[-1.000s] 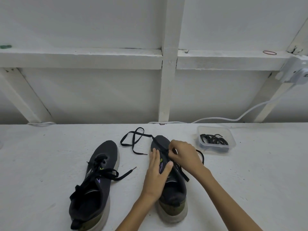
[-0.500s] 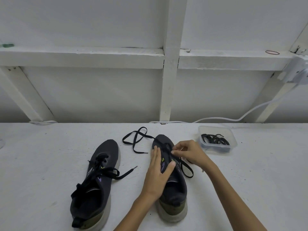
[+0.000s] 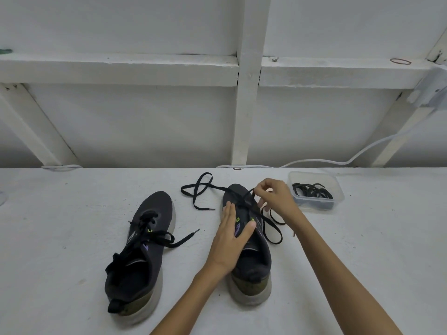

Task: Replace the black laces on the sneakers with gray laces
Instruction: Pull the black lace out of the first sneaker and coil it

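Right hand [image 3: 275, 198]: fingertips [image 3: 260, 188] pinch the black lace [image 3: 200, 187] just above the toe end of the held sneaker [image 3: 252, 259]. We see thumb and forefinger curled on the strand and the other fingers loosely bent. Left hand [image 3: 231, 240]: lies flat on that sneaker's left side with fingers [image 3: 227, 210] straight and thumb spread across the tongue, pressing and gripping nothing. The lace is threaded only near the held sneaker's toe. One end runs off left of the toe in a crossed loop on the table [image 3: 72, 213]. The other drops in a loop right of the sneaker, under the right wrist. Coloured eyelet tabs show bare by the left thumb. Left of the held sneaker, apart from it, we see a second sneaker [image 3: 145, 238], laced in black and untied, with one lace end trailing toward the held sneaker. Right of the held sneaker's toe, just past the right hand, a clear tub [image 3: 339, 194] holds coiled laces [image 3: 312, 191]. They look dark; we can't tell gray from black. Behind the held sneaker, a white cable [image 3: 314, 162] runs along the wall base.
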Demonstrator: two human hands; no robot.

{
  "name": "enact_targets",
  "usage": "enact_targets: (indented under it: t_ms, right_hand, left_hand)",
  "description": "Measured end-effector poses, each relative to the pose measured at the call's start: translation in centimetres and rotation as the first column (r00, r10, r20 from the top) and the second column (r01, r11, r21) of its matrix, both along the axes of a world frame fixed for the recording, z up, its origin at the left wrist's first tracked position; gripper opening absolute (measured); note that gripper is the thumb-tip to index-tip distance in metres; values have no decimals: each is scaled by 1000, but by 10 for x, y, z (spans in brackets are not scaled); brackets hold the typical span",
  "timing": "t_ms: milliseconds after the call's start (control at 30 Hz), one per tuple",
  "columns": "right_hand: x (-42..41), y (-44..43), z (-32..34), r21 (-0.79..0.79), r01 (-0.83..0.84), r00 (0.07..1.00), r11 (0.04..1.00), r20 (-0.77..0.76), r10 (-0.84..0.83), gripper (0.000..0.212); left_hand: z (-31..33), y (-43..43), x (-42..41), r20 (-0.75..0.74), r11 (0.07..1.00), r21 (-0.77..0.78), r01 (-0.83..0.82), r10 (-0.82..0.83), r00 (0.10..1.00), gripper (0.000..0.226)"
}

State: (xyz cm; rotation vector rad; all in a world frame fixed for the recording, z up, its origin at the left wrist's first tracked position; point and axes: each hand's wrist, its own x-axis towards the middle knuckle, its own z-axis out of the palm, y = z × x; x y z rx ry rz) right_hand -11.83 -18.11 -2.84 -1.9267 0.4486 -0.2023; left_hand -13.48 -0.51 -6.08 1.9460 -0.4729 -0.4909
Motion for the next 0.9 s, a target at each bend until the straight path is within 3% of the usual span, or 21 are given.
enact_targets:
  t_ms: [133,200,300,467,633,767,833,900]
  right_hand:
    - [-14,-9,0,63,-150,973,987,-168,158,22]
    - [-18,-9,-4,60,-175,968,983,-174,183,21]
    - [-13,-8,-2,37,-141,979,989,-142,145,17]
    - [7,-10,11,44,56,996,997,-72,-53,18]
    - [-3,-9,6,68,-181,943,981,-270,193,27]
    - [-4,-11,5,39,-163,969,986,-182,168,20]
    - [1,-14,9,-3,-69,992,998,-103,68,20]
    - [5,-19,13,51,47,999,998,-15,-47,19]
  left_hand:
    - [1,-1,0,0,1000,4,-12,12,1000,80]
    - [1,-1,0,0,1000,8,-13,13,1000,80]
    - [2,-1,-1,-5,1000,23,-4,4,1000,80]
    - [4,-2,-2,-20,1000,21,4,-3,1000,80]
    - [3,-3,-2,-13,999,32,-19,19,1000,80]
    - [3,-3,-3,-5,998,52,-16,16,1000,80]
    - [2,-3,-3,-4,998,58,-12,13,1000,80]
    - [1,-3,-3,-9,999,52,-17,18,1000,81]
